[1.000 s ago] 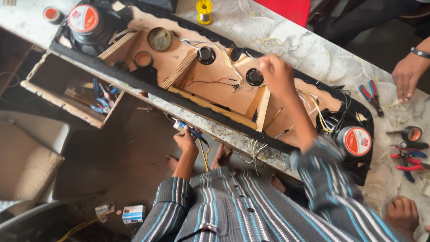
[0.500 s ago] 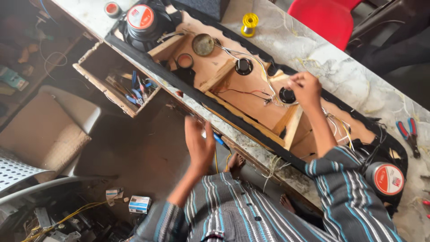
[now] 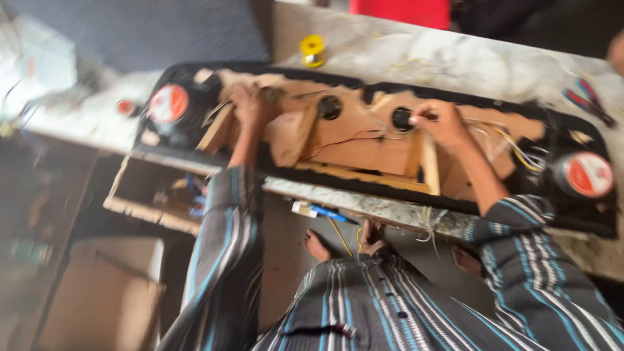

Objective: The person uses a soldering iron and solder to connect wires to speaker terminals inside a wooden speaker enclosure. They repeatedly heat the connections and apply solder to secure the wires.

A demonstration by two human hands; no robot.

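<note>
Hands on a wooden speaker panel

Speaker panel [image 3: 364,146], a long wooden board edged in black with red-capped speakers at both ends, lies across a marble bench [image 3: 455,58]. The left hand [image 3: 250,104] rests on the board's left part, beside the left red speaker [image 3: 169,104]; blur hides whether its fingers are spread or closed. The right hand [image 3: 442,123] is curled, fingertips pinched at a small black round tweeter [image 3: 403,118] and its thin wires. A yellow spool [image 3: 313,51] stands beyond the panel.
</note>
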